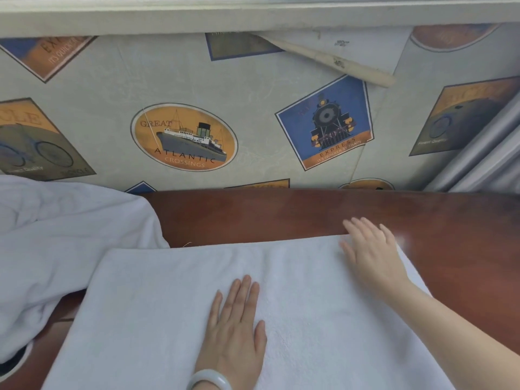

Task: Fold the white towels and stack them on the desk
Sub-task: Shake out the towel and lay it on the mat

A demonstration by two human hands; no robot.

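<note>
Pressing flat on the folded white towel [168, 319], the left hand [236, 325] (pale bangle [209, 380] at the wrist) holds nothing, fingers straight. The right hand [371, 254] lies equally flat on the towel's far right corner. A crumpled towel [56, 235] lies left, and bare desk [281, 215] runs beyond the far edge. On the wall, a ship label [184, 137] reads "GREAT ATLANTIC CROSSINGS" and a train label [326, 122] reads "EXPRESS".

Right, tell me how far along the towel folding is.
Done: one white towel lies flat on the desk. In hand: the left hand and right hand both press flat on it, apparently smoothing; how many folds it has, I cannot tell. Left: the crumpled white cloth on the left is unfolded, and no stack shows.
</note>
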